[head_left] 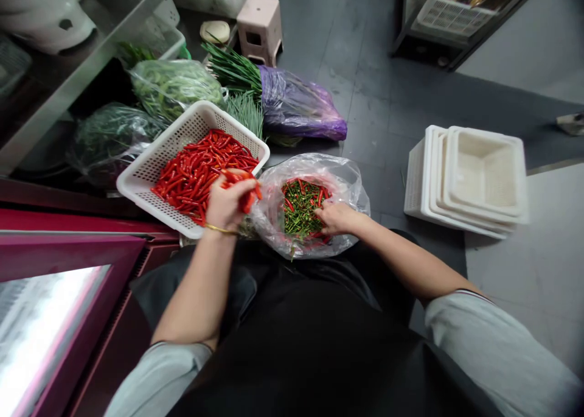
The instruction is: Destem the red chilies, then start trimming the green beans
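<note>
Gripping red chillies (247,189) in the left hand (224,205), with the white basket (191,128) just beyond, and resting the right hand (336,218) among green-stemmed chillies (301,210) in the clear bag (353,176) beside that grip, cannot tell if pinching; likely light, slick, bruisable, best held mid-body.

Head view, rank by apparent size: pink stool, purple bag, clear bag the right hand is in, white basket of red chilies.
Largest to smallest:
1. White basket and clear bag: too alike to rank
2. Purple bag
3. Pink stool, possibly farther from the camera
</note>
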`<control>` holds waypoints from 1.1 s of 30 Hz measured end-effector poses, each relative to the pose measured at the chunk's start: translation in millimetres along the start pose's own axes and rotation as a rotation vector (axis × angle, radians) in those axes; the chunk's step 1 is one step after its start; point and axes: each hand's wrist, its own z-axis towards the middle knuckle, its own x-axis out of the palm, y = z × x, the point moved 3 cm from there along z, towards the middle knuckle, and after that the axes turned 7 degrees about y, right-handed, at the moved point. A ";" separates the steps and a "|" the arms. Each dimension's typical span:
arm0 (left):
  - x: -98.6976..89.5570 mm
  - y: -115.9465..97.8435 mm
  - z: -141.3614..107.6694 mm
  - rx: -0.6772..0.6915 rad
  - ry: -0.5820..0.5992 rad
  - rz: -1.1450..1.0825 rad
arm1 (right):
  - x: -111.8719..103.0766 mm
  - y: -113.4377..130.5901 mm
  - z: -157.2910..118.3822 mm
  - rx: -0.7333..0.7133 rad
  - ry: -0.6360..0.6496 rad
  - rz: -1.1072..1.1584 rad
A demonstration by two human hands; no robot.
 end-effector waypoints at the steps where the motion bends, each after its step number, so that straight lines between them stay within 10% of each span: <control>1: -20.6 -19.2 8.6 0.116 -0.084 0.114 | -2.2 -13.2 7.6 0.093 0.009 -0.027; 4: -89.7 -67.2 44.0 0.322 -0.323 0.532 | -15.2 -41.5 45.6 0.260 -0.142 0.021; 9: -161.6 -90.2 84.7 -0.070 -0.343 1.236 | -25.3 -60.4 108.0 0.577 -0.217 0.174; 17: -92.6 -65.4 11.8 0.192 0.035 0.826 | -25.8 -76.1 66.1 0.404 -0.430 0.481; 23: -71.1 -62.2 -17.1 0.202 -0.023 0.710 | -27.4 -53.1 52.3 0.320 -0.559 0.506; 33: -55.8 -47.7 -49.4 0.224 -0.021 0.712 | -31.2 -58.9 77.1 0.389 -0.290 0.026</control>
